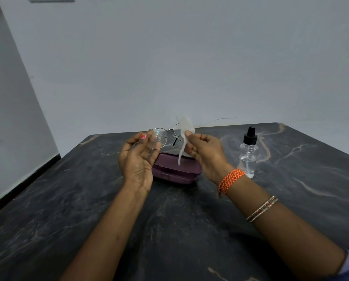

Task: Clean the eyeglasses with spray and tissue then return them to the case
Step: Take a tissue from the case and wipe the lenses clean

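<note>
Thin metal-framed eyeglasses (164, 135) are held up above the table. My left hand (138, 157) pinches the rim of the left lens, which carries spray droplets. My right hand (205, 153) presses a white tissue (184, 131) against the right lens, thumb on top, with a strip of tissue hanging down. Below the hands a closed purple glasses case (176, 171) lies on the dark marble table (88, 199). A clear spray bottle (248, 153) with a black nozzle stands upright to the right of the case.
The table's far edge runs just behind the glasses, against a plain grey wall (169, 57). Its left edge slants along a white wall with a black skirting. An orange thread band and bangles are on my right wrist.
</note>
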